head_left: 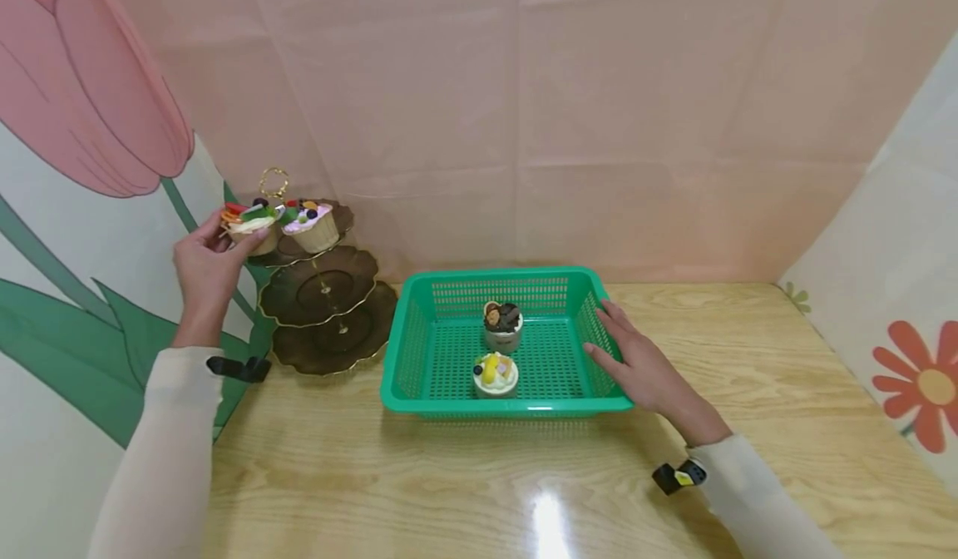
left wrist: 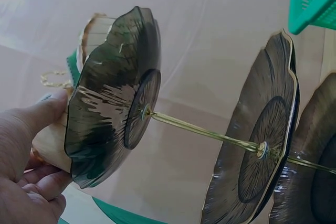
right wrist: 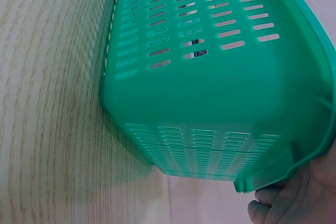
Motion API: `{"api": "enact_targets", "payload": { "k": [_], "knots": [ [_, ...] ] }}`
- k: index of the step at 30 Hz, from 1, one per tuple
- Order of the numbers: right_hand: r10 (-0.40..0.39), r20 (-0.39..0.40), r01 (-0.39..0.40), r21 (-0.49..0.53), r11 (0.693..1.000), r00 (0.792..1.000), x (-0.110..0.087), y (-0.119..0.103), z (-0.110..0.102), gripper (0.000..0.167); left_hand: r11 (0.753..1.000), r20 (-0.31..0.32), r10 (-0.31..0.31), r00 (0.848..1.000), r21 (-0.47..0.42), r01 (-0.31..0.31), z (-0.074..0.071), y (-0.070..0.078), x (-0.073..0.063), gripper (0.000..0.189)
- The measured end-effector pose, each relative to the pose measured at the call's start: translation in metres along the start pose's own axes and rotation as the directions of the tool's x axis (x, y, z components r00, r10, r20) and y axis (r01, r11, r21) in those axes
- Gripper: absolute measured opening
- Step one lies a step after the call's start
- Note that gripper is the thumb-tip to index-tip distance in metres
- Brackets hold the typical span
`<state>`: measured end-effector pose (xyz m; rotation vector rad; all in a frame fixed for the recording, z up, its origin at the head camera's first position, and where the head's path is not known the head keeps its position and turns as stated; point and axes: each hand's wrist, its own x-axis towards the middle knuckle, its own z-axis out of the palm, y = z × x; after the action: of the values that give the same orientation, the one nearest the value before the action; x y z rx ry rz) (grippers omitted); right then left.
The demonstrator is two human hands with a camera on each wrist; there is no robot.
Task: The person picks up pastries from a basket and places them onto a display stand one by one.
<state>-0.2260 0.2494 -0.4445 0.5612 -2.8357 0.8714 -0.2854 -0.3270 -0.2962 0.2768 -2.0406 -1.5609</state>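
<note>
My left hand (head_left: 205, 268) pinches a cupcake (head_left: 251, 225) with white cream and colourful fruit toppings at the top tier of a brown tiered stand (head_left: 318, 293). In the left wrist view, its pale wrapper (left wrist: 52, 145) is partly hidden by the top plate (left wrist: 105, 98). Beside it on that tier sits a cupcake with pink cream (head_left: 314, 230). My right hand (head_left: 636, 359) rests on the right rim of a green basket (head_left: 509, 407), fingers fairly straight. Inside the basket are a chocolate-topped cupcake (head_left: 503, 330) and a cream-topped one with yellow fruit (head_left: 496, 376).
The basket and stand are on a wooden table (head_left: 389, 484), with the stand to the basket's left. A pink backdrop (head_left: 599, 126) hangs behind them. A tulip-printed sheet (head_left: 90, 110) is at the left and a flower-printed one (head_left: 924, 293) at the right.
</note>
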Motion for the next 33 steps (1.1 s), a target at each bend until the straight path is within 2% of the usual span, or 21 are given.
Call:
{"api": "enact_targets", "payload": {
  "k": [10, 22, 28, 33],
  "knots": [
    [-0.002, 0.000, 0.002, -0.002, 1.000, 1.000, 0.000, 0.000, 0.000, 0.075, 0.998, -0.004, 0.001, 1.000, 0.064, -0.001, 0.004, -0.003, 0.005, 0.077],
    [-0.001, -0.002, 0.001, 0.002, 1.000, 1.000, 0.001, 0.001, 0.000, 0.075, 0.988, 0.068, 0.031, 0.997, 0.147, -0.041, 0.005, -0.006, 0.006, 0.083],
    [0.002, 0.001, -0.002, 0.003, 1.000, 1.000, 0.001, 0.002, 0.001, 0.075, 0.979, 0.107, 0.066, 0.992, 0.187, -0.085, 0.005, -0.008, 0.006, 0.084],
    [0.000, 0.000, 0.000, 0.003, 1.000, 1.000, 0.002, 0.003, 0.002, 0.074, 0.978, 0.134, 0.095, 0.987, 0.173, -0.117, 0.001, -0.011, 0.004, 0.088]
  ]
}}
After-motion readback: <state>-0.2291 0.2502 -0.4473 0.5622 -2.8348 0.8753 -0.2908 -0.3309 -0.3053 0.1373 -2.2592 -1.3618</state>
